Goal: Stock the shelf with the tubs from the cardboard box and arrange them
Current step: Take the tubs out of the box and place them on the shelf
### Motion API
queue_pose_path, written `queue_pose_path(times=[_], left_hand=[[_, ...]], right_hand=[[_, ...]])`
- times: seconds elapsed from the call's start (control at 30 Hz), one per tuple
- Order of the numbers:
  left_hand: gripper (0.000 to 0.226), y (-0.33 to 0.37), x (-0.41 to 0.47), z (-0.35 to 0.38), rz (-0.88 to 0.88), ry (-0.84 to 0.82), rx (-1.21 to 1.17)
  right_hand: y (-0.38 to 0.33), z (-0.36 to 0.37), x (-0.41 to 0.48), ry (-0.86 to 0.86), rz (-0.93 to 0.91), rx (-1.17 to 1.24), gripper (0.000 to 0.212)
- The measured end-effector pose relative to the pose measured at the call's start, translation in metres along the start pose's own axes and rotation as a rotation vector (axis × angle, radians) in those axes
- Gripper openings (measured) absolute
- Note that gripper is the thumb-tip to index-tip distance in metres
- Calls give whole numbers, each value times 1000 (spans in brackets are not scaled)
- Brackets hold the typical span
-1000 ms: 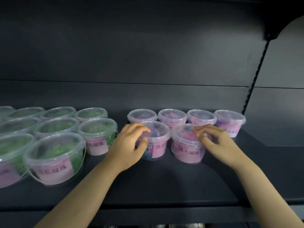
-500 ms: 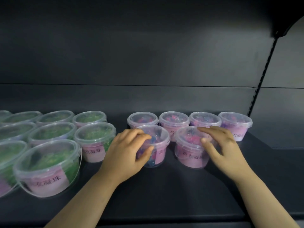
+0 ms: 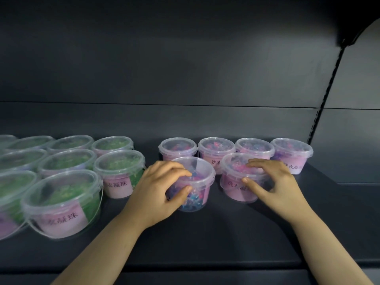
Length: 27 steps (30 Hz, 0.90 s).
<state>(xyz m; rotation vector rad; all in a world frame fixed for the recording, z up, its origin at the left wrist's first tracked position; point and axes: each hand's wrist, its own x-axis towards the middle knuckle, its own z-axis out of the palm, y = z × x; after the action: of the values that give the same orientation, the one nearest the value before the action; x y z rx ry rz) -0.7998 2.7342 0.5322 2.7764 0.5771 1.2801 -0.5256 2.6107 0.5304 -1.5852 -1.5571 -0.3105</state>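
- Here, the left hand point(image 3: 156, 192) gripped the left tub point(image 3: 200, 192): its fingers curled over the near-left rim of the lid, and its thumb pressed against the side wall.
- That tub stood upright on the shelf point(image 3: 205, 239), in front of the back row. Its pink label was turned to the right, so blue and pink beads showed through the clear wall at the front.
- The right hand point(image 3: 281, 186) held the right tub point(image 3: 232, 183): its fingers were bent across the lid, and its thumb lay on the front wall over the label.
- The right tub stood upright too, just beside the left tub with a narrow gap between them, its label facing forward.
- Behind these two, a back row point(image 3: 216, 149) of four tubs with pink and blue contents stood side by side near the back panel point(image 3: 185, 68), all with lids on. The right tub hid the lower part of the third one.
- To the left, past a bare strip of shelf, green tubs point(image 3: 119, 171) stood in rows with lids on, and those in front showed pink labels. The nearest had a thin clear handle hanging down at its front.
- A slotted upright point(image 3: 329, 89) ran up the right side of the back panel.
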Motion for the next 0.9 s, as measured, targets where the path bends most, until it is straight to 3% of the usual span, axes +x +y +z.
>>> queue_pose_path(times=[0.23,0.57,0.67,0.77,0.9], left_hand=[[32,-2,-1,0,-37,88,-44],[51,-1,0,4,-194,-60,-106],[49,5,5,9,-146,-36,96],[31,4,4,3,-122,-40,53],[47,0,-5,-5,-64,-21,48]], right_hand=[[-1,-3,-2,-54,3,58,43],[1,-1,-2,-46,18,40,45],[0,-2,0,-36,6,39,44],[0,-3,0,-33,10,46,44],[1,0,-2,7,-2,-1,45]])
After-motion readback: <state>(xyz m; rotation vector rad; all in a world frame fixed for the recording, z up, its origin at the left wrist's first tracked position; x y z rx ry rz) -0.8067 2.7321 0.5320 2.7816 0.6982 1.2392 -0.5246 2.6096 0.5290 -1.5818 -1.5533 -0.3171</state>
